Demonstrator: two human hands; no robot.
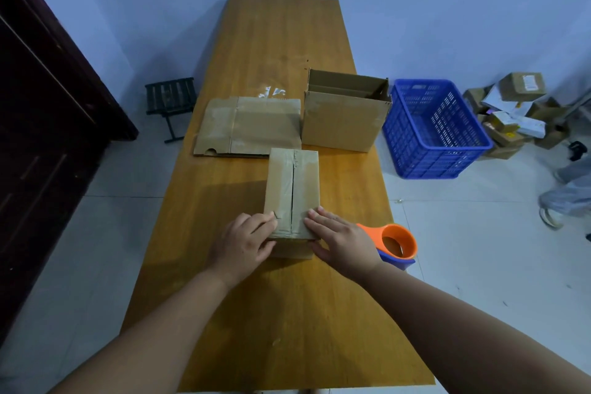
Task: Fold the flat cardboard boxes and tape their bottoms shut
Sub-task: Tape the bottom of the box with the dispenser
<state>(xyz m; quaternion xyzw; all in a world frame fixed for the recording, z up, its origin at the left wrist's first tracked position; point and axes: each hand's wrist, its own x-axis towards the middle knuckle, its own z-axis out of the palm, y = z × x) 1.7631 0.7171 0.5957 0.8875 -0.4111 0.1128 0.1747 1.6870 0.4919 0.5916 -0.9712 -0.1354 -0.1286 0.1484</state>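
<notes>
Left hand (pixel 246 240) gripped near edge of small box (pixel 292 182) | right hand (pixel 339 233) pressed flat atop | parcel label (pixel 530 81) unreadable

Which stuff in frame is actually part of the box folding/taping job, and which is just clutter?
Job:
- upturned box, left hand and right hand on it
- tape dispenser
- flat cardboard
- open box
- table

Lying about, all on the floor:
- blue crate
- folding stool
- parcel pile
</notes>
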